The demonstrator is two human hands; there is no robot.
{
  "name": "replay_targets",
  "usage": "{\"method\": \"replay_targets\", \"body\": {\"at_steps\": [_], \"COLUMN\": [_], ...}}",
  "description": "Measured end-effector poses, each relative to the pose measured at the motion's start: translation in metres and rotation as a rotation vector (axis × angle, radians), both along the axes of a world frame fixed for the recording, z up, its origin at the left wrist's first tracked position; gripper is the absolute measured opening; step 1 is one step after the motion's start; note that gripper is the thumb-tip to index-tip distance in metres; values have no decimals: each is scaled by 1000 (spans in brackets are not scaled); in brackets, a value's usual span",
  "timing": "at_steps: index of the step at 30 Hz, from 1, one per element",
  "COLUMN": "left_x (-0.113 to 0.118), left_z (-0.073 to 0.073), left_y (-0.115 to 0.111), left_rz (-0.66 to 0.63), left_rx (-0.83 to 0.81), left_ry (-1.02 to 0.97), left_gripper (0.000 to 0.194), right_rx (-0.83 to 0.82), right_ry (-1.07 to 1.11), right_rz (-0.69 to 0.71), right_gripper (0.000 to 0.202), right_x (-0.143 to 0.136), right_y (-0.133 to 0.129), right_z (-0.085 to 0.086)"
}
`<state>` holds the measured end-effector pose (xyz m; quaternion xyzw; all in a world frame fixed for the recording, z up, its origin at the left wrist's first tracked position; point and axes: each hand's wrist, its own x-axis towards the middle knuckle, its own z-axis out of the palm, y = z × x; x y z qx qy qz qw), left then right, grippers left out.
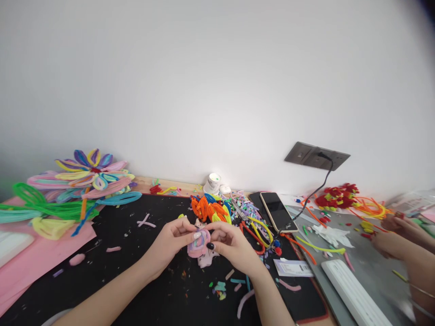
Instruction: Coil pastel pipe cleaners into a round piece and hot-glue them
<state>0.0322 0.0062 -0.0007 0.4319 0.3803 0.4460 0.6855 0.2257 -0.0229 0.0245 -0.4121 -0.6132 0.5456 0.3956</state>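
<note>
Between my two hands is a small oval craft piece point(195, 249) in pink and purple, with a coiled look like fuzzy pipe cleaner. My left hand point(173, 240) pinches it at the upper left, thumb on its face. From the right, my right hand point(233, 244) grips its edge between thumb and fingers. A pale pink, dark-spotted scrap point(207, 260) lies behind and below the piece, partly hidden. Just beyond my hands sits a bundle of orange, yellow and blue pipe-cleaner loops point(210, 209).
A black mat point(142, 253) carries scattered clippings. Pipe-cleaner flowers point(97, 174) stand at left on pink paper point(61, 253). On the right are a phone point(279, 212), a black cable point(314, 192), a white power strip point(353, 292) and another person's hands point(390, 235). A white cup point(213, 183) stands by the wall.
</note>
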Motion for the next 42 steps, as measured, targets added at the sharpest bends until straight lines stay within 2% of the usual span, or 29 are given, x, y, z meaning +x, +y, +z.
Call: {"method": "replay_targets", "body": {"at_steps": [42], "left_x": [-1], "left_z": [-2], "left_y": [1], "left_rz": [-14], "left_rx": [33], "left_ry": [29], "left_gripper": [26], "right_rx": [-5], "right_ry": [-4], "right_rz": [-2], "right_gripper": [28], "right_x": [1], "right_y": [0], "right_z": [0]}}
